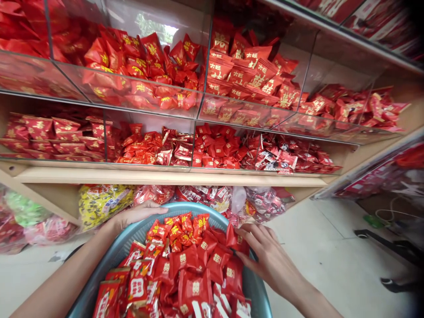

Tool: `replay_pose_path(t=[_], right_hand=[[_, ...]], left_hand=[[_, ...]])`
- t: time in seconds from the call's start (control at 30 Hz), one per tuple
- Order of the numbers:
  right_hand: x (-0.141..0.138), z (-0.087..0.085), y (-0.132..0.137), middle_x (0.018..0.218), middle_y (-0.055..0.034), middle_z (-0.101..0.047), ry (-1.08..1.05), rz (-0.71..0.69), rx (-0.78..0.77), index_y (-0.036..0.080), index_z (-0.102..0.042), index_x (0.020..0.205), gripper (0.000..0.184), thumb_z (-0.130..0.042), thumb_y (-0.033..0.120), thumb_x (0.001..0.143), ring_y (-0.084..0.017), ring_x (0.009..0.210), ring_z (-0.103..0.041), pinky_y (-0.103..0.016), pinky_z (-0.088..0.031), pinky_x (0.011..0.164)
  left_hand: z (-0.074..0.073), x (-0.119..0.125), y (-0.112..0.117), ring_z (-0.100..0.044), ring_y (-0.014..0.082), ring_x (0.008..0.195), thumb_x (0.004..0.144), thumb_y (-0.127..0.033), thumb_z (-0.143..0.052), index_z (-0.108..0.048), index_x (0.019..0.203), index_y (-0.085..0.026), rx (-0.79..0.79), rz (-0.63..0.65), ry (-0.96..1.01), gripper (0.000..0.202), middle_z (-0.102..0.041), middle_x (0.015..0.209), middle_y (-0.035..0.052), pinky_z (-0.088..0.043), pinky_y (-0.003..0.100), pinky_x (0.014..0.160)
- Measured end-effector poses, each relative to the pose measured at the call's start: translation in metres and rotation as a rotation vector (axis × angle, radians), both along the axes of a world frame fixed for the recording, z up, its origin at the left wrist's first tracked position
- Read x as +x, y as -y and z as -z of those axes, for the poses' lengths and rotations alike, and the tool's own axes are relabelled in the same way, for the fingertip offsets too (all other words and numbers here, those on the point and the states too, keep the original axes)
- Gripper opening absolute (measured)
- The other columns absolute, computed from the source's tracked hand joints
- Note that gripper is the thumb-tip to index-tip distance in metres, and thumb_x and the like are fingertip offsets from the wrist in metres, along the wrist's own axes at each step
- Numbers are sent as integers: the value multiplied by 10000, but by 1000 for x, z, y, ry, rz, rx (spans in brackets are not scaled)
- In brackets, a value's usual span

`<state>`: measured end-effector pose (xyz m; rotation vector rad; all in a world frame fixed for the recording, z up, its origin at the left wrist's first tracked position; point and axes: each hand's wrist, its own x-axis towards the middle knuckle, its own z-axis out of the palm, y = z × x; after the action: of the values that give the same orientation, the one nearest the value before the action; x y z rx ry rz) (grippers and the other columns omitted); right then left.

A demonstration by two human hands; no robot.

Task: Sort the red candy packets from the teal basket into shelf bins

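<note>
A blue-green plastic basket [261, 289] sits low in front of me, heaped with small red wrapped candies [195, 289]. My left hand [141, 215] is closed over its far left rim. At the right side of the heap, my right hand [261, 247] has its thumb and fingers around a red candy packet [234, 236], which rests against the other candies. Several kinds of wrapper lie in the basket: plain red ones with gold characters, shiny twisted ones [185, 227] at the far side, and patterned red-and-white ones [136, 287] at the left.
Ahead stands a wooden shelf [165, 175] with clear divided bins of red candies [245, 73]. Beneath it lie bulk bags, one of them yellow [104, 203]. At the right, black chair legs [391, 247] and a white cable [394, 212] stand near the tiled floor [318, 247].
</note>
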<state>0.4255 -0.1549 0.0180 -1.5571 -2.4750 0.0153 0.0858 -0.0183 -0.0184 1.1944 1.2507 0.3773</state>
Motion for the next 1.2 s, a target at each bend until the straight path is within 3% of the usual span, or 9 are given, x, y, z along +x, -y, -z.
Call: replay_pose_path(t=[0.23,0.4,0.47,0.6,0.73,0.87,0.97,1.03,1.2], right_hand=[[-1,1,6,1104,-96,-586,-1,5,-14,234,-515,1181,345,-566,262,841,-249,993,-550,-410,-468,816],[-15,-3,1,1125,-99,-578,-43,-35,3,245,-493,1200,355,-547,246,849,-256,1024,-547,-434,-454,867],[-26,-3,-4,1145,-100,-572,-76,-41,17,246,-464,1233,385,-533,240,854,-255,1033,-553,-438,-455,882],[-51,0,-16,1183,-100,-563,-120,-67,39,248,-393,1308,476,-524,223,851,-261,1064,-548,-460,-450,911],[-73,4,-21,1200,-99,-561,-112,-98,37,242,-353,1351,535,-525,211,845,-268,1099,-529,-488,-430,951],[-82,7,-20,1227,-93,-547,-169,-103,-1,255,-317,1378,586,-552,225,842,-277,1127,-509,-490,-423,962],[-80,11,-19,1292,-99,-495,-380,-26,-60,258,-323,1369,625,-605,351,819,-271,1179,-474,-449,-431,968],[-78,14,-20,1254,-89,-522,-596,73,-127,256,-400,1305,553,-605,404,813,-243,1138,-510,-394,-454,942],[-76,19,-23,802,-4,-632,-1007,219,-307,232,-610,886,168,-543,384,860,-162,757,-591,-268,-483,712]], left_hand=[[2,-3,-1,-610,168,541,633,-542,-691,-720,677,-173,49,85,-27,372,-692,599,8,-464,249,541],[-15,-4,-8,-604,248,1049,702,-528,-640,-691,1041,-226,280,87,31,457,-701,1114,39,-450,297,894],[-27,0,-10,-566,276,1106,665,-545,-658,-691,1042,-214,414,19,-41,503,-679,1163,53,-425,330,937],[-47,21,7,-601,264,987,714,-524,-612,-726,888,-204,604,101,-124,382,-724,993,53,-435,343,892],[-49,51,42,-626,196,797,782,-456,-570,-688,888,-211,418,253,93,292,-716,850,19,-469,290,728],[-40,65,58,-553,147,646,777,-423,-576,-644,720,-194,385,150,170,246,-631,676,-9,-427,255,617],[-37,65,59,-427,115,531,777,-436,-565,-578,596,-193,437,65,123,303,-488,545,-46,-353,241,531],[-36,63,60,-405,113,525,783,-447,-557,-570,585,-195,443,48,119,320,-468,533,-49,-340,240,524],[-39,64,65,-501,148,620,791,-455,-550,-646,665,-193,443,46,129,306,-587,633,-12,-412,257,599]])
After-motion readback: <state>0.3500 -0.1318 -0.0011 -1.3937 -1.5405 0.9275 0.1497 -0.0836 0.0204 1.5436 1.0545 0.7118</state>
